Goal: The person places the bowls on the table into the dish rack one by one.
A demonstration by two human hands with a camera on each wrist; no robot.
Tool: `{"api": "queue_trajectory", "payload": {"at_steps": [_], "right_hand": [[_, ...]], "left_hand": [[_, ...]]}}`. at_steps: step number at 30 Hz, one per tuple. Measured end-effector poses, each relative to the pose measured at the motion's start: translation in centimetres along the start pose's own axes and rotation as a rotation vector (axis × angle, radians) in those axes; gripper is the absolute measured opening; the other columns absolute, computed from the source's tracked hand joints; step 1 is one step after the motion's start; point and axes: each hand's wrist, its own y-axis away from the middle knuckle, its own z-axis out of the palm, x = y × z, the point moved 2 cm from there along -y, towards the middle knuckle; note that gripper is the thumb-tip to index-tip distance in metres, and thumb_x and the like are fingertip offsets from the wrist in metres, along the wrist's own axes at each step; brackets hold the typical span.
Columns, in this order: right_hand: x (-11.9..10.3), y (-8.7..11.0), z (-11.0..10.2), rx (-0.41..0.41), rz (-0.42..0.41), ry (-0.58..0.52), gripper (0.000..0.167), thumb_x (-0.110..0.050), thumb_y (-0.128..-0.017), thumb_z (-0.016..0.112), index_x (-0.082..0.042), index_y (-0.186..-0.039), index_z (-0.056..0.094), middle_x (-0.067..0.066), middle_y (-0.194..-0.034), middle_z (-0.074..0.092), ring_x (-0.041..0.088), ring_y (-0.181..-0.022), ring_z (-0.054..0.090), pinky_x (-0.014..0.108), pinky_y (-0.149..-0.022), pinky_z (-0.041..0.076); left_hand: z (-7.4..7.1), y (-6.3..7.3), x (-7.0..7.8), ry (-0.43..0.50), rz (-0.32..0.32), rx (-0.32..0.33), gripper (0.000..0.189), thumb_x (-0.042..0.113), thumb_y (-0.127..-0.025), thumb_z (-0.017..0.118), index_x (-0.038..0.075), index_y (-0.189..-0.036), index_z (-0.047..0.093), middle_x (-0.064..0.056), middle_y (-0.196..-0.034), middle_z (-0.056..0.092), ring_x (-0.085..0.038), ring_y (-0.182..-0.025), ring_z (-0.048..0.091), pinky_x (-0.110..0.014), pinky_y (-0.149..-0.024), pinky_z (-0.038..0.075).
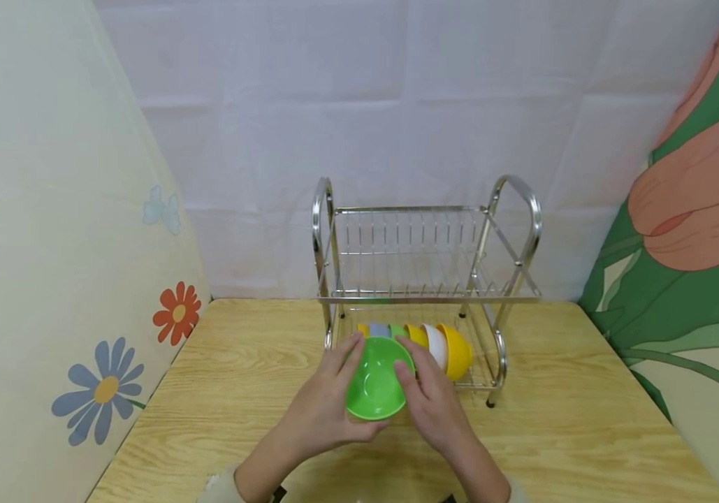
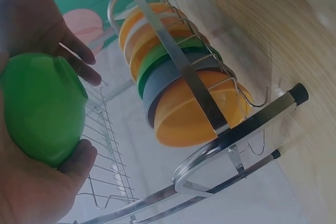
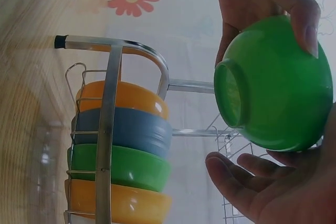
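Note:
A plain green bowl (image 1: 376,381) is held up in front of the rack, its hollow facing the head camera and its foot ring turned toward the rack. My left hand (image 1: 324,402) grips it from the left, with thumb and fingers spread around its side. At its right side is my right hand (image 1: 434,402), thumb over the rim and the other fingers loosely extended outside. In the right wrist view, those right fingers (image 3: 231,177) stand partly apart from the bowl wall. Behind, a blue bowl (image 3: 123,132) and several other bowls stand in a row on the lower tier.
A two-tier metal dish rack (image 1: 428,299) stands at the back of the wooden table (image 1: 258,349). A yellow bowl (image 1: 458,353) and a white bowl (image 1: 437,346) are at the row's right end. A white cloth (image 1: 258,140) hangs behind; patterned cloths flank the table.

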Motion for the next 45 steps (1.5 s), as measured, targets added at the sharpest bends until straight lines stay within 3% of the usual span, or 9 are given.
{"api": "queue_trajectory", "payload": {"at_steps": [5, 12, 17, 20, 27, 35, 40, 42, 45], "right_hand": [[-0.2, 0.1, 0.1, 0.009, 0.000, -0.061, 0.044, -0.030, -0.108, 0.046, -0.015, -0.150, 0.047, 0.009, -0.143, 0.058, 0.029, -0.126, 0.059, 0.056, -0.103, 0.048], [-0.4, 0.4, 0.4, 0.020, 0.021, -0.188, 0.042, -0.025, -0.108, 0.048, -0.019, -0.149, 0.044, 0.009, -0.137, 0.063, 0.023, -0.115, 0.065, 0.033, -0.092, 0.057], [-0.7, 0.4, 0.1, 0.017, 0.007, -0.165, 0.042, -0.024, -0.108, 0.048, -0.019, -0.149, 0.043, 0.007, -0.138, 0.060, 0.020, -0.113, 0.065, 0.034, -0.091, 0.058], [-1.0, 0.5, -0.2, 0.018, -0.025, -0.068, 0.043, -0.022, -0.107, 0.048, -0.017, -0.150, 0.043, 0.006, -0.138, 0.059, 0.018, -0.111, 0.064, 0.038, -0.090, 0.058], [-1.6, 0.5, -0.6, 0.060, -0.221, 0.310, 0.043, -0.019, -0.104, 0.052, -0.009, -0.146, 0.048, 0.008, -0.135, 0.061, 0.021, -0.110, 0.064, 0.044, -0.089, 0.058], [-1.9, 0.5, -0.5, 0.062, -0.329, 0.500, 0.040, -0.020, -0.103, 0.052, -0.010, -0.142, 0.051, 0.010, -0.132, 0.062, 0.022, -0.109, 0.064, 0.042, -0.086, 0.059], [-2.2, 0.6, -0.4, 0.098, -0.450, 0.628, 0.043, -0.020, -0.099, 0.053, -0.002, -0.139, 0.054, 0.019, -0.129, 0.063, 0.032, -0.104, 0.067, 0.038, -0.065, 0.062], [-2.2, 0.6, -0.5, 0.107, -0.485, 0.674, 0.045, -0.021, -0.098, 0.053, 0.000, -0.138, 0.055, 0.021, -0.128, 0.064, 0.033, -0.099, 0.067, 0.029, -0.051, 0.057], [-2.1, 0.4, -0.7, 0.088, -0.497, 0.727, 0.046, -0.022, -0.097, 0.053, 0.000, -0.138, 0.055, 0.021, -0.128, 0.064, 0.033, -0.097, 0.067, 0.020, -0.044, 0.046]], "left_hand": [[0.3, -0.1, 0.2, 0.017, 0.013, 0.018, 0.122, 0.054, -0.064, 0.088, 0.000, -0.157, 0.031, -0.013, -0.161, 0.034, -0.031, -0.141, 0.042, -0.042, -0.101, 0.052], [0.9, -0.2, 0.5, 0.056, 0.031, 0.037, 0.125, 0.055, -0.065, 0.087, 0.004, -0.160, 0.025, -0.010, -0.163, 0.028, -0.031, -0.141, 0.042, -0.042, -0.098, 0.054], [1.4, -0.2, 0.7, 0.085, 0.027, 0.030, 0.125, 0.054, -0.068, 0.087, 0.005, -0.161, 0.021, -0.013, -0.164, 0.026, -0.033, -0.141, 0.042, -0.042, -0.097, 0.055], [1.9, -0.2, 0.8, 0.114, 0.003, 0.007, 0.125, 0.055, -0.069, 0.087, 0.003, -0.161, 0.019, -0.016, -0.164, 0.025, -0.034, -0.140, 0.044, -0.041, -0.098, 0.054], [3.0, -0.2, 1.0, 0.168, -0.056, -0.047, 0.130, 0.058, -0.071, 0.086, 0.011, -0.164, 0.008, -0.017, -0.164, 0.022, -0.032, -0.136, 0.047, -0.039, -0.098, 0.054], [3.7, -0.1, 1.2, 0.187, -0.068, -0.076, 0.132, 0.055, -0.070, 0.088, 0.007, -0.163, 0.008, -0.021, -0.162, 0.022, -0.033, -0.130, 0.052, -0.039, -0.098, 0.054], [4.2, -0.1, 1.4, 0.203, -0.099, -0.102, 0.135, 0.047, -0.069, 0.090, 0.011, -0.163, -0.001, -0.024, -0.162, 0.021, -0.037, -0.126, 0.056, -0.042, -0.096, 0.056], [4.3, -0.1, 1.4, 0.206, -0.102, -0.112, 0.137, 0.046, -0.070, 0.090, 0.013, -0.163, -0.003, -0.024, -0.162, 0.021, -0.037, -0.123, 0.058, -0.043, -0.094, 0.057], [4.3, -0.1, 1.3, 0.203, -0.099, -0.134, 0.134, 0.051, -0.073, 0.088, 0.011, -0.163, -0.003, -0.024, -0.164, 0.020, -0.039, -0.124, 0.058, -0.045, -0.096, 0.056]]}}
